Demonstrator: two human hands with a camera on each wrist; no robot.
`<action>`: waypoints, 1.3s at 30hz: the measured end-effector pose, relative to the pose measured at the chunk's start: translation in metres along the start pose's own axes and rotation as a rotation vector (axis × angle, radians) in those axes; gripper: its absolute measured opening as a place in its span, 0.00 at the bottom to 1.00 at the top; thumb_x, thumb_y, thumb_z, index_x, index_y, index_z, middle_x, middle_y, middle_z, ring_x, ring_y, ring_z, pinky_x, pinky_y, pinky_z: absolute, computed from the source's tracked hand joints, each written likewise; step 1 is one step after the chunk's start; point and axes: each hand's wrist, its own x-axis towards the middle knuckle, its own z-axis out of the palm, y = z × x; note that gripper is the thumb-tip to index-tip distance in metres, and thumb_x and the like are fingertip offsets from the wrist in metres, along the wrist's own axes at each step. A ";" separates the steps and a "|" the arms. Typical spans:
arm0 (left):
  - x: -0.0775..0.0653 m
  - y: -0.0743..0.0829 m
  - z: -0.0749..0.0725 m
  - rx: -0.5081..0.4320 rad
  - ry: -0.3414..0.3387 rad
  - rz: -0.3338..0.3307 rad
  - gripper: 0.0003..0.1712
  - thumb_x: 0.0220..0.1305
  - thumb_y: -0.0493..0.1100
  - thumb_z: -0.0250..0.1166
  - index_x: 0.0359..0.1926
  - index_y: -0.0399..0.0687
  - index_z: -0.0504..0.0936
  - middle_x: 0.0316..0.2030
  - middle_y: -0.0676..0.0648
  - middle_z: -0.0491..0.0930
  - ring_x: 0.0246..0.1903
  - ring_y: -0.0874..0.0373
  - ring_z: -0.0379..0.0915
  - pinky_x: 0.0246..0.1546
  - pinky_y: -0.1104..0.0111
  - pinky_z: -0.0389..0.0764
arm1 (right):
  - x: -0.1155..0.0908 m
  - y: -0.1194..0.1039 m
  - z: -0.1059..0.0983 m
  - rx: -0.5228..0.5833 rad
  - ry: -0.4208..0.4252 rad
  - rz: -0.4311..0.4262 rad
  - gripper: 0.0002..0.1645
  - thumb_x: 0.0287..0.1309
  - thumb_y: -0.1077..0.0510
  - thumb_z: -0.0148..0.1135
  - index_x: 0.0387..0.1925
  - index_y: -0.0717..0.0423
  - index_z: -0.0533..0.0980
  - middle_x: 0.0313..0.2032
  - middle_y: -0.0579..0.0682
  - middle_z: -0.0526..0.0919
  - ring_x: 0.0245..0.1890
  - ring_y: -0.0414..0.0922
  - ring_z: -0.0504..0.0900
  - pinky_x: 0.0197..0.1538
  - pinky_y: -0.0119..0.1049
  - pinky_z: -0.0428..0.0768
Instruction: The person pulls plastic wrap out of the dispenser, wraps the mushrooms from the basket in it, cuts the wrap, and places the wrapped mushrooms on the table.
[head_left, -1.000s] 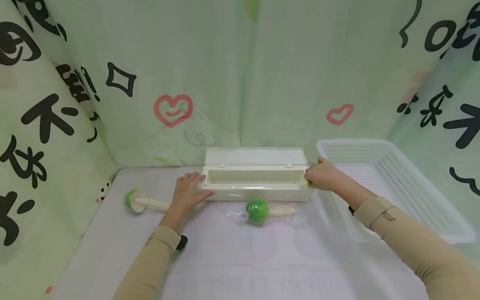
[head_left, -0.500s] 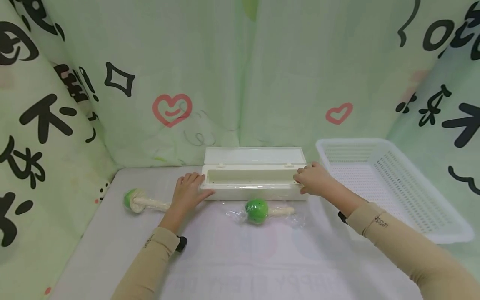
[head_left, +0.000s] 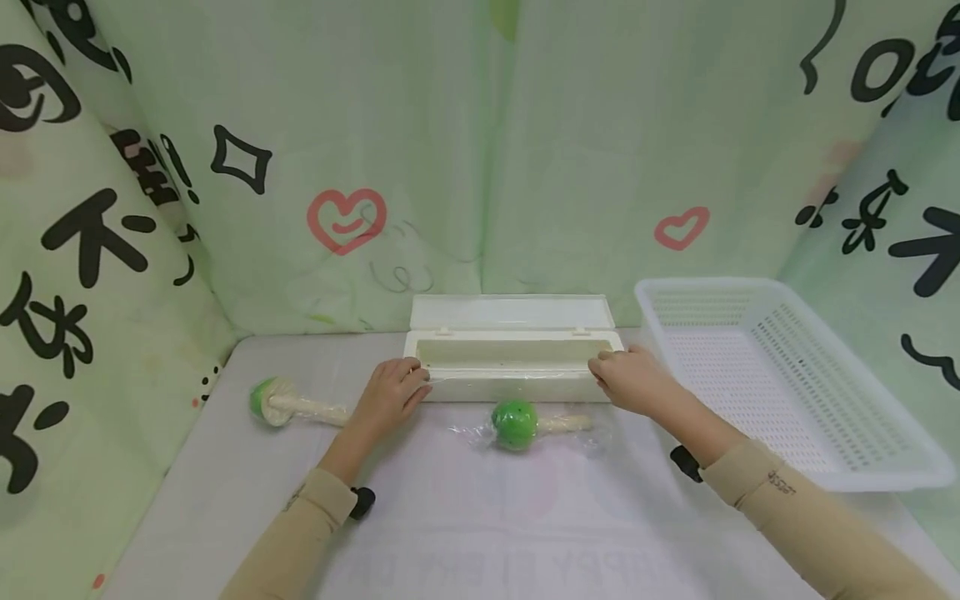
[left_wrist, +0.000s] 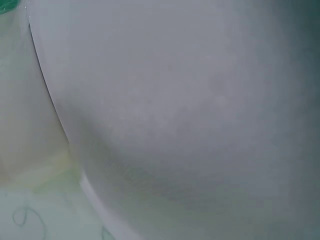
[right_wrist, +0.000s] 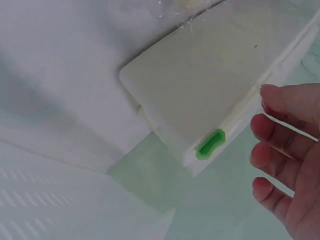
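A long cream cling film box (head_left: 517, 389) lies at the table's far side, its lid (head_left: 513, 312) tipped back. Clear cling film (head_left: 468, 378) runs along its front edge. At the left front corner my left hand (head_left: 384, 402) pinches the film's edge. My right hand (head_left: 637, 385) pinches the film by the right front corner; in the right wrist view its fingertips are bent close beside the box. A green slider (right_wrist: 211, 145) sits at the box's end. Before the box lies a film-wrapped green ball on a pale stick (head_left: 515, 425). The left wrist view shows no hand.
Left of my left hand lies another green-topped pale stick (head_left: 281, 402), partly hidden by that hand. A white perforated basket (head_left: 926, 471) stands at the right. Printed green cloth (head_left: 480, 167) hangs behind and at both sides of the white table covering (head_left: 525, 533).
My right hand has left the green slider at the box's right end and moved left to the front corner. My left hand has shifted slightly right and down onto the front edge.
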 end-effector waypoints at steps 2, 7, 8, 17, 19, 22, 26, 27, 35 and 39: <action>-0.002 0.000 0.001 -0.027 0.018 0.059 0.05 0.56 0.39 0.63 0.34 0.44 0.78 0.36 0.46 0.75 0.39 0.50 0.70 0.44 0.57 0.69 | -0.005 -0.002 -0.002 0.040 -0.036 0.026 0.13 0.51 0.65 0.61 0.19 0.52 0.67 0.17 0.43 0.65 0.15 0.39 0.65 0.22 0.34 0.59; -0.006 0.002 0.000 -0.098 -0.040 0.084 0.04 0.55 0.36 0.63 0.33 0.45 0.77 0.34 0.49 0.77 0.37 0.54 0.71 0.41 0.59 0.70 | -0.019 -0.006 -0.004 0.112 -0.080 0.081 0.12 0.52 0.65 0.60 0.21 0.51 0.66 0.18 0.42 0.64 0.16 0.38 0.60 0.21 0.32 0.59; -0.007 0.003 0.000 -0.108 -0.060 0.081 0.04 0.55 0.36 0.63 0.33 0.45 0.77 0.34 0.50 0.77 0.37 0.54 0.71 0.41 0.60 0.70 | -0.022 -0.007 -0.003 0.126 -0.081 0.086 0.13 0.52 0.65 0.60 0.22 0.51 0.66 0.18 0.42 0.64 0.15 0.38 0.60 0.21 0.32 0.59; -0.011 0.008 -0.009 -0.225 -0.141 0.048 0.04 0.57 0.35 0.62 0.35 0.45 0.78 0.36 0.51 0.78 0.39 0.56 0.71 0.37 0.63 0.70 | -0.042 -0.014 -0.004 0.305 -0.067 0.062 0.14 0.52 0.70 0.57 0.23 0.51 0.66 0.22 0.41 0.63 0.17 0.37 0.59 0.22 0.28 0.60; -0.012 0.008 -0.010 -0.250 -0.157 0.046 0.04 0.57 0.34 0.62 0.35 0.45 0.78 0.35 0.52 0.77 0.39 0.57 0.70 0.37 0.63 0.71 | -0.046 -0.014 -0.002 0.345 -0.063 0.036 0.15 0.52 0.70 0.57 0.22 0.50 0.65 0.22 0.40 0.62 0.18 0.36 0.58 0.22 0.27 0.60; -0.013 0.007 -0.011 -0.282 -0.174 0.070 0.04 0.57 0.34 0.62 0.34 0.45 0.79 0.34 0.52 0.77 0.38 0.57 0.70 0.36 0.63 0.71 | -0.052 -0.014 0.002 0.413 -0.064 -0.010 0.15 0.52 0.70 0.57 0.21 0.49 0.65 0.22 0.40 0.61 0.19 0.34 0.59 0.24 0.27 0.61; -0.016 0.006 -0.010 -0.307 -0.161 0.176 0.06 0.53 0.32 0.64 0.32 0.44 0.80 0.31 0.52 0.76 0.35 0.58 0.72 0.35 0.64 0.72 | -0.056 -0.016 0.011 0.473 -0.106 -0.038 0.15 0.51 0.70 0.58 0.22 0.48 0.67 0.23 0.38 0.63 0.21 0.33 0.62 0.26 0.28 0.64; -0.017 0.006 -0.009 -0.308 -0.160 0.210 0.06 0.52 0.31 0.64 0.32 0.44 0.80 0.30 0.52 0.76 0.34 0.58 0.72 0.35 0.65 0.72 | -0.057 -0.016 0.014 0.476 -0.121 -0.041 0.15 0.51 0.70 0.58 0.22 0.48 0.67 0.23 0.38 0.63 0.21 0.33 0.62 0.26 0.27 0.64; -0.021 0.019 -0.002 -0.195 -0.356 0.314 0.07 0.59 0.33 0.59 0.35 0.49 0.79 0.33 0.53 0.76 0.37 0.57 0.72 0.41 0.66 0.71 | -0.054 -0.029 0.035 0.448 -0.246 -0.060 0.15 0.51 0.68 0.59 0.20 0.48 0.65 0.20 0.39 0.60 0.20 0.34 0.58 0.25 0.27 0.60; -0.019 0.028 0.002 -0.066 -0.488 0.311 0.07 0.62 0.37 0.57 0.39 0.53 0.78 0.37 0.55 0.77 0.39 0.58 0.71 0.42 0.65 0.70 | -0.049 -0.036 0.044 0.391 -0.301 -0.050 0.15 0.51 0.66 0.58 0.20 0.48 0.64 0.20 0.39 0.59 0.20 0.36 0.58 0.25 0.30 0.60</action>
